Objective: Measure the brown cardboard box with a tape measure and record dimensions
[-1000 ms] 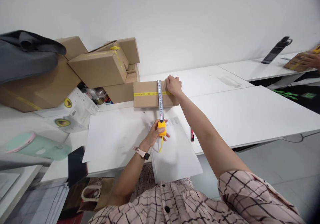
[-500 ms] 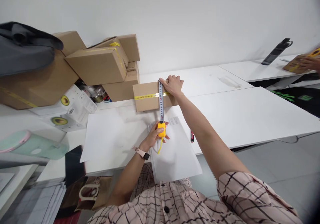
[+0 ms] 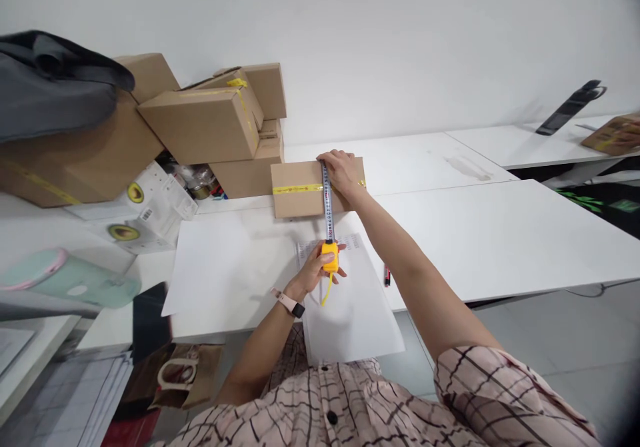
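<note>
A small cardboard box [image 3: 297, 188] with a yellow tape band lies on the white table [image 3: 500, 234]. My left hand [image 3: 316, 270] is closed round a yellow tape measure [image 3: 330, 257], whose blade [image 3: 327, 197] runs up across the box top. My right hand [image 3: 343, 170] rests on the box's far right part and pins the blade's end near the far edge with its fingers. A printed sheet of paper [image 3: 350, 307] lies under my left hand.
Stacked cardboard boxes [image 3: 205, 124] and a dark bag [image 3: 50, 87] stand at the left. White avocado-print boxes [image 3: 145, 214] lie below them. A large white sheet [image 3: 225, 267] and a red pen [image 3: 387, 275] lie on the table. Another person's hand with a box [image 3: 617, 134] shows far right.
The box has shifted slightly and the view has moved. My right hand slid a little along the blade's end; my left hand keeps the tape measure pulled out.
</note>
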{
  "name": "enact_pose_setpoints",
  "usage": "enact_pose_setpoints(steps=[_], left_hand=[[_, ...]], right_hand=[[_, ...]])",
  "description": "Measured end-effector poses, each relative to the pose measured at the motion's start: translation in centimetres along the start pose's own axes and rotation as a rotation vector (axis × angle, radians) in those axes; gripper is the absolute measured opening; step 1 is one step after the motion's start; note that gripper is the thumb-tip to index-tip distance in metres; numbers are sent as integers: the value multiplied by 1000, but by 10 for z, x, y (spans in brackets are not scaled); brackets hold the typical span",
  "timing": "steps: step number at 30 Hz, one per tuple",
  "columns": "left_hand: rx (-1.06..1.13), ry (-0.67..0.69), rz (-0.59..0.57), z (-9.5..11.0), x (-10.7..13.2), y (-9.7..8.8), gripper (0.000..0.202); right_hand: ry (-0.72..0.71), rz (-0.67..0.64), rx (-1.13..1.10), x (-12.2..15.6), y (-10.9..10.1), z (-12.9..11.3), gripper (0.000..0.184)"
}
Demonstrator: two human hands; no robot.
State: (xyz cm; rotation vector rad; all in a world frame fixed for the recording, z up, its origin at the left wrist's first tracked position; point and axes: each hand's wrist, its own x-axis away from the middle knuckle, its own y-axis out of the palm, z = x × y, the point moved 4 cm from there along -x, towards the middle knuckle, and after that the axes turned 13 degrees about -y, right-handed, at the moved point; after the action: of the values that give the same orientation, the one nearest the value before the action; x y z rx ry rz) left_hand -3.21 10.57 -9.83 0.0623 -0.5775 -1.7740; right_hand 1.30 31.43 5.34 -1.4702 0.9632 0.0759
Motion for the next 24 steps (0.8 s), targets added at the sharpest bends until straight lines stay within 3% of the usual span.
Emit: enact_pose_setpoints(steps=[5,20,24], left_hand=[[-10,-2,8,0,2,1,60],[-78,-24,90,-7,-8,14,68],[-92,-15,97,0,4,18,66]], right_hand=[[-59,-23,-29,-2,3,3,51],[23,-80,-195,-9,-13,6,45],[35,-89,-166,-8,-10,5,51]])
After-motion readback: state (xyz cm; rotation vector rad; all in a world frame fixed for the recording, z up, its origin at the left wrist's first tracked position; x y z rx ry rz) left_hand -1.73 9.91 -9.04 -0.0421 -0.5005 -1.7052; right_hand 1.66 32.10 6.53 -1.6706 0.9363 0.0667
